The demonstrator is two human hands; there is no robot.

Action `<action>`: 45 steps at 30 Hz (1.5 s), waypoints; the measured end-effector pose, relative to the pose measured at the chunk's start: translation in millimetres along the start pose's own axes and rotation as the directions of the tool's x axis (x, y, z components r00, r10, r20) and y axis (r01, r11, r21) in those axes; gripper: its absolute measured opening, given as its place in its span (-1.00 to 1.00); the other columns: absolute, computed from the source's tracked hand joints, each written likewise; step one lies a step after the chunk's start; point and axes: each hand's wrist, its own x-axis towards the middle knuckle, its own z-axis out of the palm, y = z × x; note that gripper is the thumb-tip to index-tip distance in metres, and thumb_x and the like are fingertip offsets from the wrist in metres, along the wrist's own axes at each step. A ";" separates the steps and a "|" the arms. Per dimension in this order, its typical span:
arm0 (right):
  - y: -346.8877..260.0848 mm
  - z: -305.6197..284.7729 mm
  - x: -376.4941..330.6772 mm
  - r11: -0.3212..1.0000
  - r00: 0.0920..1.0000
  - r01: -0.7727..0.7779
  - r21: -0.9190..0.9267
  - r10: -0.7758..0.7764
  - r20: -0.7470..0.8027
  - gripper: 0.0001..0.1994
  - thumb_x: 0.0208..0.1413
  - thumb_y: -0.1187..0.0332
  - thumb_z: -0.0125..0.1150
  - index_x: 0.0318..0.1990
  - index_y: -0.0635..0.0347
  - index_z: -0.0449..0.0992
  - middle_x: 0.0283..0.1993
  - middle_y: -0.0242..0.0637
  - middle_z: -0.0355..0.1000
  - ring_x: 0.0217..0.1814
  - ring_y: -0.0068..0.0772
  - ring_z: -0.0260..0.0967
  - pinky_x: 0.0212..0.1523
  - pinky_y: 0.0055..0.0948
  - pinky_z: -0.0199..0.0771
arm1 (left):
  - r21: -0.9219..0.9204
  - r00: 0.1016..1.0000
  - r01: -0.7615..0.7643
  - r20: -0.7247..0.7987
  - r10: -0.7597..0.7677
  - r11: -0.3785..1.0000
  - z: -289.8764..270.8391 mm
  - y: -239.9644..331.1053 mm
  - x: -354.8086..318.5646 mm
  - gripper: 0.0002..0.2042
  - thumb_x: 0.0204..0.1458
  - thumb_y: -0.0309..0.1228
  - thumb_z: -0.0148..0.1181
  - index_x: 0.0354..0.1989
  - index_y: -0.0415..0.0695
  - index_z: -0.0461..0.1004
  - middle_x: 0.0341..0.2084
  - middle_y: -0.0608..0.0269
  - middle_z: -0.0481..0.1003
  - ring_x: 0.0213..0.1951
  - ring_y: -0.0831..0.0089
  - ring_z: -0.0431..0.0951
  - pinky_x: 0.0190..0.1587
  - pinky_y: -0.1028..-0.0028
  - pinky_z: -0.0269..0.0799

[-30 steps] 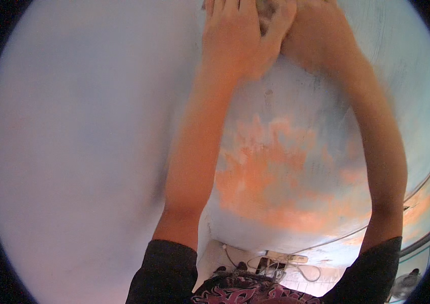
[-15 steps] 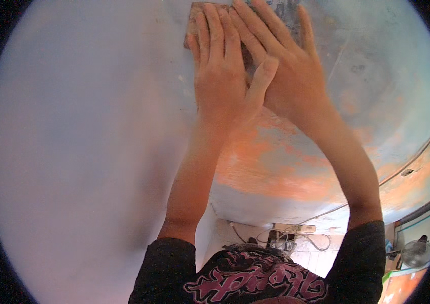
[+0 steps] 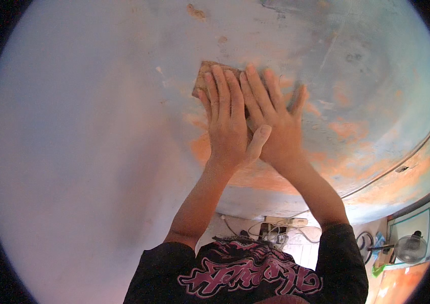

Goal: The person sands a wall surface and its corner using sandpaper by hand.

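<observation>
A brown, worn rectangular sheet that looks like sandpaper [image 3: 204, 76] lies flat against a painted wall [image 3: 169, 126]. My left hand [image 3: 226, 116] rests on it, fingers stretched out and pressed down over its face. Beside it my right hand [image 3: 276, 121] also lies flat with fingers spread, its outer fingers reaching past the left hand onto the wall. The left thumb crosses over the base of the right hand. Most of the sheet is hidden beneath both hands. Around them the blue-grey paint gives way to rubbed orange patches [image 3: 349, 129].
A small chipped spot [image 3: 196, 11] shows in the wall above the hands. A thin cable [image 3: 420, 144] runs along the wall at the right. Low down are a power strip [image 3: 288, 221] with tangled cords and, at the right, a round fan [image 3: 410, 249].
Both hands and the brown sheet have come down in the view, nearer to me, uncovering the wall above. The elbows are lower and the right arm has drawn inward.
</observation>
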 end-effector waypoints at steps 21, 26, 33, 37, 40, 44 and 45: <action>-50.3 105.1 -148.6 0.929 0.933 0.058 0.366 -0.180 0.310 -0.51 -0.12 0.20 -0.09 0.06 -0.02 0.18 0.17 -0.50 0.01 0.21 -0.54 -0.12 -0.04 -0.02 -0.08 | -0.056 0.924 0.360 0.158 -0.348 0.931 51.4 -28.2 -181.8 -0.20 -0.04 0.06 -0.40 0.07 -0.50 -0.41 0.07 -0.39 -0.47 0.12 -0.21 -0.51 0.08 -0.03 -0.56; -52.2 123.8 -147.6 0.885 0.938 0.200 0.420 -0.297 0.178 -0.49 -0.16 0.26 -0.06 0.06 0.06 0.17 0.18 -0.48 -0.01 0.22 -0.52 -0.15 0.01 -0.26 -0.05 | -0.095 0.936 0.351 0.042 -0.349 0.931 59.8 -41.0 -184.9 -0.24 -0.02 0.05 -0.47 0.09 -0.42 -0.44 0.09 -0.30 -0.49 0.14 -0.13 -0.55 0.08 0.02 -0.65; -61.4 78.3 -51.0 0.949 0.990 0.144 0.281 -0.139 -0.037 -0.48 -0.18 0.25 -0.04 0.05 0.07 0.18 0.18 -0.47 -0.01 0.20 -0.59 -0.12 0.05 -0.33 -0.09 | -0.178 0.978 0.194 -0.037 -0.204 0.965 8.9 -62.0 -87.6 -0.24 -0.03 0.10 -0.57 0.10 -0.37 -0.49 0.12 -0.17 -0.51 0.17 0.00 -0.54 0.09 0.06 -0.67; -75.2 134.2 -142.4 0.882 0.962 0.083 0.463 -0.193 0.195 -0.50 -0.15 0.28 -0.05 0.05 0.10 0.17 0.17 -0.43 0.00 0.20 -0.61 -0.11 0.09 -0.36 -0.11 | -0.071 0.890 0.453 0.085 -0.447 0.889 43.8 -64.5 -176.7 -0.24 -0.03 0.10 -0.58 0.10 -0.38 -0.47 0.12 -0.18 -0.49 0.17 0.00 -0.53 0.10 0.06 -0.65; -79.7 139.1 -140.6 0.781 0.954 0.013 0.624 -0.198 0.227 -0.52 -0.14 0.33 -0.07 0.05 0.13 0.17 0.16 -0.39 0.02 0.20 -0.60 -0.10 0.11 -0.35 -0.12 | -0.103 0.927 0.375 0.060 -0.371 0.921 41.3 -61.3 -186.2 -0.24 -0.04 0.10 -0.58 0.10 -0.38 -0.46 0.12 -0.19 -0.49 0.16 -0.03 -0.52 0.10 0.05 -0.61; -65.0 94.8 -64.9 0.873 0.975 0.163 0.460 -0.214 0.060 -0.56 -0.12 0.35 -0.07 0.02 0.17 0.21 0.12 -0.37 0.10 0.17 -0.49 -0.02 0.13 -0.36 -0.13 | -0.043 0.964 0.267 0.012 -0.266 0.963 20.4 -80.2 -112.7 -0.24 -0.03 0.09 -0.59 0.10 -0.40 -0.42 0.12 -0.23 -0.45 0.15 -0.11 -0.49 0.10 0.02 -0.59; -65.6 80.6 -54.0 0.869 0.975 0.165 0.467 -0.217 0.058 -0.56 -0.12 0.35 -0.07 0.02 0.17 0.21 0.12 -0.37 0.10 0.17 -0.49 -0.02 0.13 -0.36 -0.13 | -0.008 0.978 0.207 -0.016 -0.207 0.978 10.0 -78.7 -96.5 -0.25 -0.03 0.08 -0.59 0.10 -0.41 -0.40 0.12 -0.24 -0.44 0.15 -0.13 -0.48 0.09 0.01 -0.58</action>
